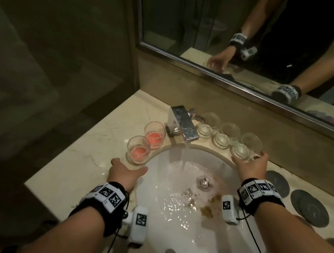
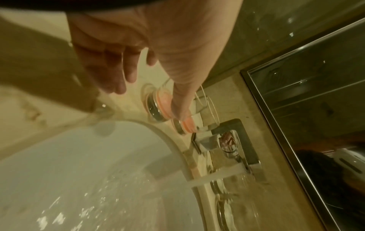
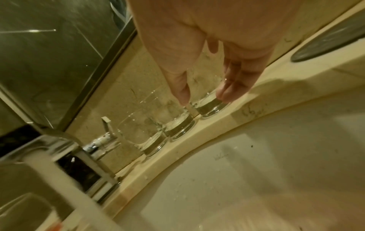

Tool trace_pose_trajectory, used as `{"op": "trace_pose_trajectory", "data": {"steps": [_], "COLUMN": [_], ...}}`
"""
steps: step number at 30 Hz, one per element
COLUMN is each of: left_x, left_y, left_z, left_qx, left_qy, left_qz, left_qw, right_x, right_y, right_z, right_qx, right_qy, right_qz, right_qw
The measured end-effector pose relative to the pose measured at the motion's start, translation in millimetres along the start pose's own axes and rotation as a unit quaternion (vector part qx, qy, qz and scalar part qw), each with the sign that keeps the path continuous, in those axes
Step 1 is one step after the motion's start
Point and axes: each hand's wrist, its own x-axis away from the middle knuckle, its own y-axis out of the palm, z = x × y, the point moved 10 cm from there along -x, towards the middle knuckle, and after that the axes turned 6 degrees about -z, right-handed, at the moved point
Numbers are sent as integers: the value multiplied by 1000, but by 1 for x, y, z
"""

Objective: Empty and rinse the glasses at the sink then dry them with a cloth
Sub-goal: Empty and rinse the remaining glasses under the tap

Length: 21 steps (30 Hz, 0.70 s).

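- Left hand point(image 1: 126, 171): placed at the near pink glass point(image 1: 138, 150), thumb and fingers spread on either side of it; whether the glass is actually gripped cannot be told.
- Far pink glass point(image 1: 155, 135): stood upright just behind the near one, left of the tap point(image 1: 182, 125).
- Right hand point(image 1: 251, 167): thumb and fingers set against the base of the nearest clear glass point(image 3: 210, 106), at the end of a row of three clear glasses on the tabletop point(image 1: 81, 149).
- Middle clear glass point(image 1: 226, 135) and far clear glass point(image 1: 208, 125): upright, right of the tap.
- Water is seen running from the tap into the sink point(image 1: 218, 156).
- Dark round coasters point(image 1: 310, 207): laid at the right edge.
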Motion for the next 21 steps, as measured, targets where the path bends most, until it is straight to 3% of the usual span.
{"op": "trace_pose_trajectory", "data": {"steps": [3,9,17,21], "left_x": [-11,-31,-19,-2], "left_y": [-16,-8,-12,6], "left_z": [16,37,41,44], "left_qx": [18,9,-11,5], "left_qy": [33,124,203,212], "left_qz": [31,9,29,-26], "left_qw": [999,992,979,977], "right_x": [35,105,157,171], "right_y": [8,23,42,73], "right_z": [0,-3,-12,-13], "right_qx": [-10,-1,4,-33], "right_qy": [1,-11,-45,-20], "right_qz": [-31,-77,-122,-194], "right_qw": [999,997,991,980]}}
